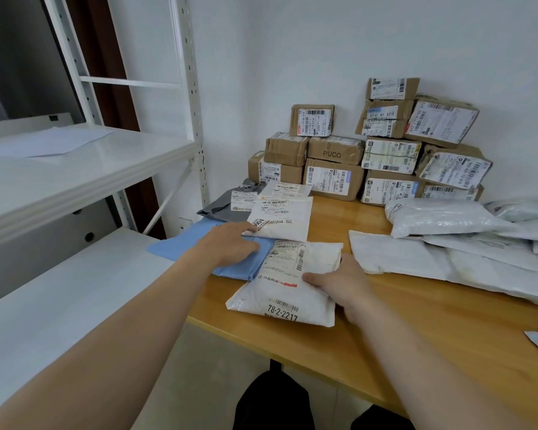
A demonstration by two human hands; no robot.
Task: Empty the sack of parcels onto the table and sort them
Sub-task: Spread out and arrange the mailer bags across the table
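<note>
Left hand [230, 245]: fingers fairly straight, flat on blue bag [180, 243], tips touching far white bag [288, 214]. Right hand [339, 283]: thumb on top of near white parcel [280, 294], fingers curled round its right edge. Parcel lies flat, labelled, at near-left table [416, 324] edge. Brown boxes [333, 175] stacked far.

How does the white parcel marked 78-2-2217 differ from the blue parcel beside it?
The white parcel shows printed labels; the blue parcel shows none. The white parcel lies uncovered; the blue parcel is partly under it. The right hand grips the white parcel; the left hand rests on the blue parcel. Both lie on the table.
</note>
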